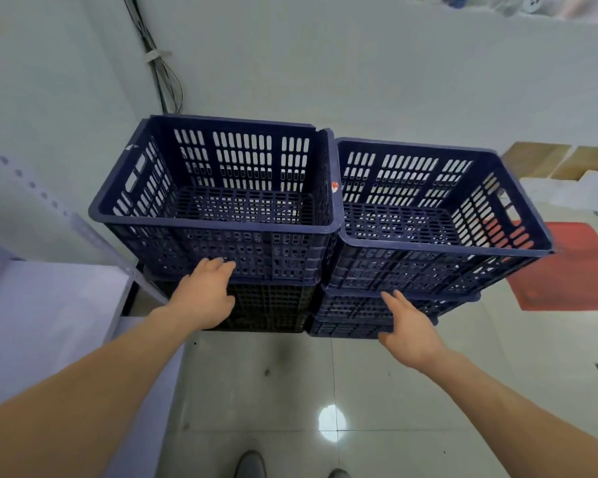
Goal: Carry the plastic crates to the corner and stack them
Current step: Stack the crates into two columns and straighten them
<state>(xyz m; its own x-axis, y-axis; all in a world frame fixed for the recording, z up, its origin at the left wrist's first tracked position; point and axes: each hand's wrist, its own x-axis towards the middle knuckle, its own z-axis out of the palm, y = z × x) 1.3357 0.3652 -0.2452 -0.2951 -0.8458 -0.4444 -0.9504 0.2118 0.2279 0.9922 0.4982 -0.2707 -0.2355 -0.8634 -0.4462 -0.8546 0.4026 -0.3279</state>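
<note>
Grip open: left hand, right hand near crates.

Left hand touches stacked crates; right hand hovers.

1. The black crate lies mostly hidden under the blue crate and behind the left hand.
2. Shoes are cut by the bottom edge.
3. Things at the top edge are too blurred to name.

Two stacks of dark blue slotted crates, side by side, in corner
</note>
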